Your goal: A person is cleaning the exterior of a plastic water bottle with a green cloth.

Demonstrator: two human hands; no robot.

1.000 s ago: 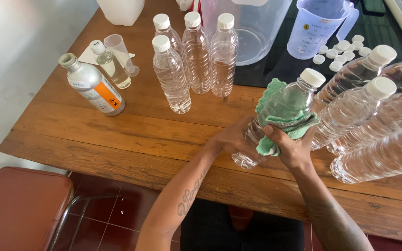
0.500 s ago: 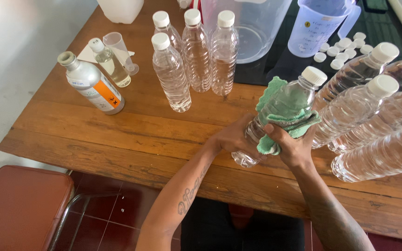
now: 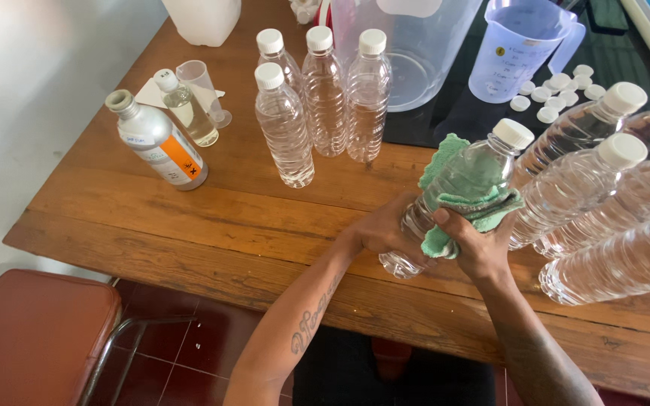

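Both hands grip a tilted clear white-capped bottle (image 3: 460, 195), right hand (image 3: 475, 244) pressing a green cloth (image 3: 464, 203), left hand (image 3: 381, 229) at its base.

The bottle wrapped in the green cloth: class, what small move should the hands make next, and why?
Probably slide the green cloth toward the cap. The right hand wraps it only round the middle of the clear bottle, whose upper part is bare, while the left hand steadies the base.

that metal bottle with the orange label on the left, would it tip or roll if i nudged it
The metal bottle stands upright on the wooden table, so it probably resists a light nudge. Tall and narrow, it could tip from a push near the cap. Its round body would likely roll once down.
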